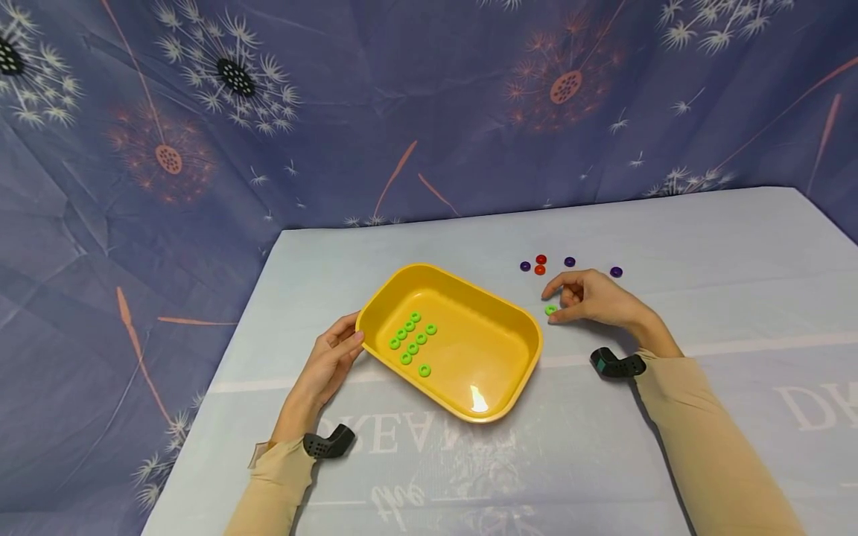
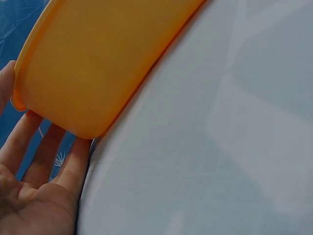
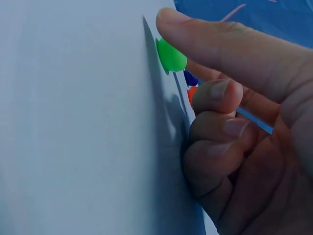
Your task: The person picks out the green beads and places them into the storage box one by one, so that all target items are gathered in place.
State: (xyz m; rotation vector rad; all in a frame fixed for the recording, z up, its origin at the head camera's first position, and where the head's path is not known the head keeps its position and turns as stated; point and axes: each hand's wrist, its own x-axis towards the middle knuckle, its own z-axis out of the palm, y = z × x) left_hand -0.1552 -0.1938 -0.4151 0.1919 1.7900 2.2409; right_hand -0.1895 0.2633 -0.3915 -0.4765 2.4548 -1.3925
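A yellow plastic basin [image 1: 469,301] with several small green rings [image 1: 412,348] inside lies on the covered table. My left hand [image 1: 333,362] holds its left end, thumb at the rim and fingers against the outer wall, as the left wrist view [image 2: 44,166] also shows. To the right of the basin, my right hand [image 1: 590,299] is low over the table. One green ring [image 1: 551,310] lies between its spread thumb and index finger; the other fingers are curled in. In the right wrist view that green ring [image 3: 171,56] shows just beneath the thumb.
Beyond the right hand lie two red rings [image 1: 541,260] and several dark purple rings [image 1: 570,262]. A pale printed cloth [image 1: 429,476] covers the table. Behind it hangs a blue dandelion-patterned curtain [image 1: 429,112].
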